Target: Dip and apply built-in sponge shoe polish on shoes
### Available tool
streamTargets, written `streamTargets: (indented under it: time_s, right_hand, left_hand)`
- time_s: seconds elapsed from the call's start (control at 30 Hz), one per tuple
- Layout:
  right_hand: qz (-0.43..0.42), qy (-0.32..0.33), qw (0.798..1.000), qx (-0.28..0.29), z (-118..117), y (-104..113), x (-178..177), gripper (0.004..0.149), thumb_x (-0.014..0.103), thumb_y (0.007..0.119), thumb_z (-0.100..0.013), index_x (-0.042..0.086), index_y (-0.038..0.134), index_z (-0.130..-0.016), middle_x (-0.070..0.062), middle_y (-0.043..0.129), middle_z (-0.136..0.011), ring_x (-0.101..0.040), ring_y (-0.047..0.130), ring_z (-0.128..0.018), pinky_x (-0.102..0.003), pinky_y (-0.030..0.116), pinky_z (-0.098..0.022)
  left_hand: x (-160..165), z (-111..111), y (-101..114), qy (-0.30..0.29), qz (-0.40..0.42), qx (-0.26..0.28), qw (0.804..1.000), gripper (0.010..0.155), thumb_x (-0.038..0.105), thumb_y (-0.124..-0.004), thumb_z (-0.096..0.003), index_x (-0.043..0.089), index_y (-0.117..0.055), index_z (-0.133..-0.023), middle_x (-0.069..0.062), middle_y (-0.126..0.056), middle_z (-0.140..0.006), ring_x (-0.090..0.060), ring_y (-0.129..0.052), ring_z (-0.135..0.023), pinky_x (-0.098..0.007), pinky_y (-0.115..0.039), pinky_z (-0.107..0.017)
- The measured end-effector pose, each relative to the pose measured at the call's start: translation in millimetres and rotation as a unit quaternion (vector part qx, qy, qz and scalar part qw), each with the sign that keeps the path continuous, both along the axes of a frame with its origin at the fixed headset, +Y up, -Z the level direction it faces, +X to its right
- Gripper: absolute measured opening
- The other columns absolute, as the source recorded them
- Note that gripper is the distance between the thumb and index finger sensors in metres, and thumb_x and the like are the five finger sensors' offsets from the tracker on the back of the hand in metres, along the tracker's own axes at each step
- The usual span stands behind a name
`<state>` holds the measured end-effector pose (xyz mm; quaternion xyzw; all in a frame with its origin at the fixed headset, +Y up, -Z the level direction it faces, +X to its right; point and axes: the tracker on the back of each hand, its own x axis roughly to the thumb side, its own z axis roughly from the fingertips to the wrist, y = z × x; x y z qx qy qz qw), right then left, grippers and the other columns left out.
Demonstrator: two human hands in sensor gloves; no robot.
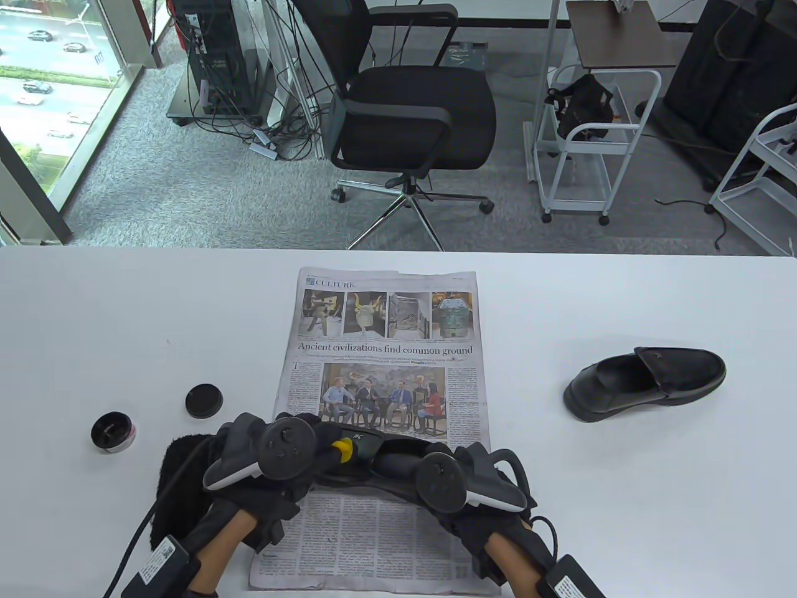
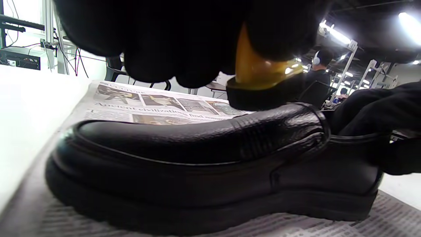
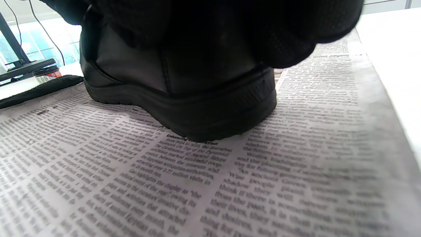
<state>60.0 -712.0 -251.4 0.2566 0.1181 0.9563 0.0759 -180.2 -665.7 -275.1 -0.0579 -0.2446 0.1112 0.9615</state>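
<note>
A black leather shoe (image 2: 197, 158) stands on the newspaper (image 1: 386, 349), mostly hidden under both hands in the table view. My left hand (image 1: 324, 439) grips a yellow-handled sponge applicator (image 2: 260, 69). Its black sponge (image 2: 263, 97) presses on the top of the shoe near the tongue. My right hand (image 1: 405, 464) holds the shoe at the heel (image 3: 184, 89), fingers curled over its collar. The open polish jar (image 1: 113, 432) and its black lid (image 1: 203, 400) lie to the left on the table. A second black shoe (image 1: 644, 383) lies at the right.
A black cloth (image 1: 177, 464) lies under my left wrist, beside the newspaper's left edge. The white table (image 1: 124, 324) runs bare around the paper. Beyond its far edge stand an office chair (image 1: 411, 118) and white carts (image 1: 591, 143).
</note>
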Motion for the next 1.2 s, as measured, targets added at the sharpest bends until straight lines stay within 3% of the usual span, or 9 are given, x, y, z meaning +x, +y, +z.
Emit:
streamTargets:
  time_s: [0.2, 0.33, 0.53, 0.73, 0.8, 1.03, 1.2]
  right_hand:
    - [0.000, 0.000, 1.000, 0.000, 0, 0, 0, 0.040, 0.033, 0.074, -0.046, 0.023, 0.074, -0.085, -0.008, 0.064, -0.094, -0.048, 0.082, -0.068, -0.060, 0.071, -0.054]
    - [0.003, 0.002, 1.000, 0.001, 0, 0, 0, 0.040, 0.034, 0.073, -0.046, 0.023, 0.074, -0.085, -0.008, 0.064, -0.094, -0.048, 0.082, -0.068, -0.060, 0.071, -0.054]
    - [0.002, 0.001, 1.000, 0.001, 0, 0, 0, 0.041, 0.034, 0.073, -0.046, 0.023, 0.074, -0.085, -0.008, 0.064, -0.094, -0.048, 0.082, -0.068, -0.060, 0.071, -0.054]
    - [0.003, -0.001, 1.000, -0.003, 0, 0, -1, 0.040, 0.033, 0.073, -0.046, 0.023, 0.074, -0.085, -0.008, 0.063, -0.094, -0.049, 0.081, -0.068, -0.061, 0.071, -0.054]
    - [0.004, -0.001, 1.000, -0.002, 0, 0, -1, 0.040, 0.033, 0.073, -0.046, 0.023, 0.074, -0.085, -0.008, 0.063, -0.094, -0.048, 0.081, -0.068, -0.060, 0.071, -0.054]
    - [0.000, 0.000, 1.000, 0.002, 0, 0, -1, 0.040, 0.033, 0.073, -0.046, 0.023, 0.074, -0.085, -0.008, 0.064, -0.094, -0.048, 0.081, -0.068, -0.061, 0.071, -0.054]
    - [0.000, -0.001, 1.000, 0.003, 0, 0, -1, 0.040, 0.033, 0.073, -0.046, 0.022, 0.074, -0.085, -0.008, 0.064, -0.094, -0.048, 0.081, -0.068, -0.060, 0.071, -0.054]
  left_hand:
    - [19, -5, -10, -0.001, 0.028, 0.013, 1.000, 0.048, 0.041, -0.073, -0.0583, 0.014, -0.078, -0.098, -0.016, -0.087, -0.092, -0.042, -0.085, -0.080, -0.064, -0.068, -0.063]
    - [27, -15, -21, 0.038, 0.041, 0.029, 0.998, 0.053, 0.048, -0.073, -0.0573, 0.012, -0.079, -0.096, -0.017, -0.087, -0.089, -0.044, -0.084, -0.078, -0.066, -0.067, -0.062]
    - [12, -32, -38, 0.113, -0.035, 0.046, 0.992, 0.051, 0.046, -0.073, -0.0569, 0.011, -0.080, -0.094, -0.016, -0.089, -0.085, -0.042, -0.086, -0.076, -0.065, -0.069, -0.062]
    - [-13, -37, -34, 0.151, -0.148, 0.054, 0.976, 0.048, 0.044, -0.074, -0.0571, 0.013, -0.080, -0.094, -0.016, -0.088, -0.087, -0.041, -0.085, -0.077, -0.065, -0.068, -0.063]
    - [-16, -34, -32, 0.145, -0.151, 0.056, 0.976, 0.048, 0.043, -0.074, -0.0571, 0.013, -0.080, -0.094, -0.015, -0.088, -0.087, -0.041, -0.086, -0.077, -0.064, -0.069, -0.063]
    - [-18, -20, -19, 0.137, -0.186, 0.005, 0.973, 0.048, 0.043, -0.078, -0.0560, 0.013, -0.083, -0.093, -0.015, -0.094, -0.083, -0.036, -0.093, -0.071, -0.061, -0.075, -0.060]
    - [-8, -10, -12, 0.101, -0.108, -0.060, 0.987, 0.051, 0.044, -0.079, -0.0557, 0.009, -0.086, -0.092, -0.015, -0.100, -0.078, -0.035, -0.098, -0.066, -0.059, -0.079, -0.057]
